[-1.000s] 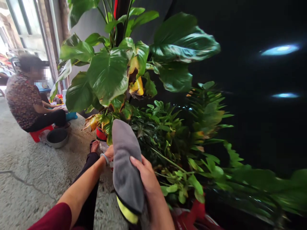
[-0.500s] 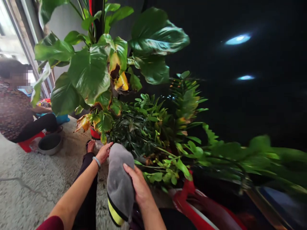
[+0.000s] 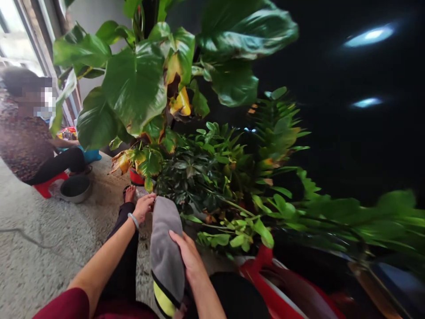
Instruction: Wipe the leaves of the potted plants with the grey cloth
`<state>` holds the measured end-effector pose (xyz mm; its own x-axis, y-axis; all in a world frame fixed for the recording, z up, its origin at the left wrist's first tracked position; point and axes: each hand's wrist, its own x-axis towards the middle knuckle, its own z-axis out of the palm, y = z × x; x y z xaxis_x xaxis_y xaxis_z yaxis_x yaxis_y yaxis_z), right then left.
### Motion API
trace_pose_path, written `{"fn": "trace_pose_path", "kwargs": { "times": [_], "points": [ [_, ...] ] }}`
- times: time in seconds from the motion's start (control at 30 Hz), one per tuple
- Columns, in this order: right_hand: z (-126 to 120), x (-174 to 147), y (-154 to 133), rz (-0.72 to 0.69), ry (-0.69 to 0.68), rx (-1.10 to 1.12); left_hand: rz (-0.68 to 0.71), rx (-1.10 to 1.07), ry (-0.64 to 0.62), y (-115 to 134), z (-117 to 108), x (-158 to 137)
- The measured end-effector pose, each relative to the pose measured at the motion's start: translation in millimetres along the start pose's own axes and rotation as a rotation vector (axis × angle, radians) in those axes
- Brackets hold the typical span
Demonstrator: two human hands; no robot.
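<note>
A long, soft grey fabric piece (image 3: 166,243) with black trim and a yellow band at its near end lies lengthwise before me; its exact kind is unclear. My right hand (image 3: 191,254) grips its right side, thumb on top and the other fingers hidden underneath. At the far upper-left edge, my left hand (image 3: 145,207) has its fingertips pinched together against the fabric. A pale bracelet (image 3: 133,220) circles my left wrist.
Leafy potted plants (image 3: 136,84) stand close ahead and to the right. A red and white object (image 3: 265,274) is at lower right. At left, another person (image 3: 25,133) sits on a red stool (image 3: 49,186) beside a grey basin (image 3: 75,189) on the concrete floor.
The view has shifted, so the plants and the seated person sit further right and higher. The grey fabric looks narrower and more folded between my hands; both keep their hold.
</note>
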<state>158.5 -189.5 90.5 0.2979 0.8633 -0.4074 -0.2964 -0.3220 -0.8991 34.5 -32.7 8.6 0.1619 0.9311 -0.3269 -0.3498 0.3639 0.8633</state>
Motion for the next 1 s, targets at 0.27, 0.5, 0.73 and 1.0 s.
{"fn": "trace_pose_path", "kwargs": {
  "times": [0.27, 0.5, 0.73, 1.0],
  "points": [
    [5, -11, -77, -0.117, 0.004, 0.026, 0.386, 0.369, 0.171, 36, -7, 23],
    [79, 51, -79, -0.159, -0.052, 0.049, 0.325, 0.291, 0.109, 27, -13, 39],
    [61, 23, -52, -0.114, -0.135, -0.048, 0.391, 0.453, 0.083, 12, -39, 47],
    [98, 115, -69, -0.412, -0.043, -0.151, 0.405, 0.519, 0.085, 5, -37, 47]
  ]
}}
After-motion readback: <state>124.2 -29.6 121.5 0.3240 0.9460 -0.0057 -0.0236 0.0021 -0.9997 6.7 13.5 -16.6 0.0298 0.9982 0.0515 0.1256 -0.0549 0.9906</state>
